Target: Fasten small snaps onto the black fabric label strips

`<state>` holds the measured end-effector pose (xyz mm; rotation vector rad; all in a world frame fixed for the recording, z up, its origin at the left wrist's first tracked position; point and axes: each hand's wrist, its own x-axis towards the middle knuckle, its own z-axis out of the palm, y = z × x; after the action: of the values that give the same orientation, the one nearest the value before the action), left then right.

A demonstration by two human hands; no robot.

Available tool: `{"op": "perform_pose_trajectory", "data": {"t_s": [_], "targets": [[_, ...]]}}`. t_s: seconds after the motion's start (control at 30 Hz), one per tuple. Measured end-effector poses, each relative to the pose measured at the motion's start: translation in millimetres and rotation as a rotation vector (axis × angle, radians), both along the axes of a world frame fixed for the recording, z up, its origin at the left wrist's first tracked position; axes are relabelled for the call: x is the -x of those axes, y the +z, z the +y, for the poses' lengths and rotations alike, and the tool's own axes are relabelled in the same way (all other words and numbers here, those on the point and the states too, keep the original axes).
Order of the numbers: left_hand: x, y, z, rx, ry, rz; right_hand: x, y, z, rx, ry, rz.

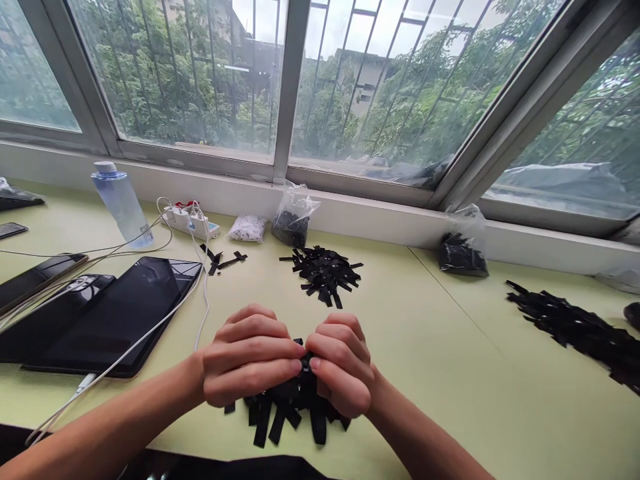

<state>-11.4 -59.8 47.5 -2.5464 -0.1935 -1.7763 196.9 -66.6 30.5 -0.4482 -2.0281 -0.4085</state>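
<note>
My left hand (pixel 253 357) and my right hand (pixel 343 363) meet fingertip to fingertip near the table's front. Between their thumbs and forefingers they pinch a small black strap piece (pixel 305 363), mostly covered by the fingers. A round dark part shows on it, too small to name. Under both hands lies a pile of short black fabric strips (pixel 280 417). Farther back sits another heap of such black strips (pixel 327 270), with small shiny spots on some of them.
Left stand a tablet (pixel 145 313) with a charging cable, a water bottle (pixel 123 207) and a power strip (pixel 193 221). Along the window sill are a white packet (pixel 247 229) and clear bags of black pieces (pixel 293 223), (pixel 463 253). A long black strip pile (pixel 575 327) lies right.
</note>
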Motion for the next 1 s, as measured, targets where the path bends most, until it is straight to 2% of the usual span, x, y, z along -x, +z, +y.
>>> {"op": "perform_pose_trajectory", "data": {"t_s": [0.03, 0.07, 0.13, 0.17, 0.23, 0.33, 0.4, 0.47, 0.53, 0.6, 0.7, 0.73, 0.87, 1.0], "targets": [[-1.0, 0.4, 5.9, -0.092, -0.014, -0.017, 0.8, 4.4, 3.3, -0.05, 0.037, 0.046], [-2.0, -0.1, 12.2, -0.117, 0.004, -0.058, 0.0, 8.2, 8.6, -0.062, 0.024, 0.112], [-3.4, -3.9, 25.1, -0.051, 0.037, -0.036, -7.4, 12.8, 25.3, -0.049, -0.046, 0.263], [-3.7, -7.0, 31.2, -0.018, 0.051, -0.032, -14.1, 12.7, 36.3, -0.055, -0.106, 0.339], [-3.5, -14.4, 41.9, 0.037, 0.074, -0.005, -31.9, 7.4, 61.3, -0.026, -0.309, 0.423], [-2.6, -24.1, 53.2, 0.137, 0.15, 0.061, -61.7, -9.1, 96.3, 0.22, -0.567, 0.263], [-2.6, -28.5, 57.8, 0.201, 0.18, 0.092, -77.2, -18.6, 110.8, 0.393, -0.62, 0.2], [-3.2, -31.8, 60.4, 0.246, 0.181, 0.11, -86.2, -21.0, 115.3, 0.479, -0.655, 0.243], [-4.2, -34.4, 61.6, 0.276, 0.171, 0.118, -88.2, -15.0, 111.1, 0.549, -0.612, 0.301], [-5.2, -36.4, 62.0, 0.309, 0.162, 0.133, -83.8, -4.2, 100.9, 0.69, -0.469, 0.259], [-6.1, -38.2, 62.1, 0.366, 0.149, 0.18, -68.8, 8.2, 81.6, 0.989, -0.145, 0.001], [-6.1, -38.5, 62.1, 0.382, 0.144, 0.203, -62.6, 9.3, 75.6, 1.054, -0.082, -0.095], [-5.1, -39.0, 62.2, 0.429, 0.135, 0.277, -40.7, 2.1, 60.3, 1.173, 0.061, -0.284], [-3.6, -39.9, 62.4, 0.465, 0.149, 0.276, -34.6, -6.5, 60.6, 1.287, 0.153, -0.42]]}}
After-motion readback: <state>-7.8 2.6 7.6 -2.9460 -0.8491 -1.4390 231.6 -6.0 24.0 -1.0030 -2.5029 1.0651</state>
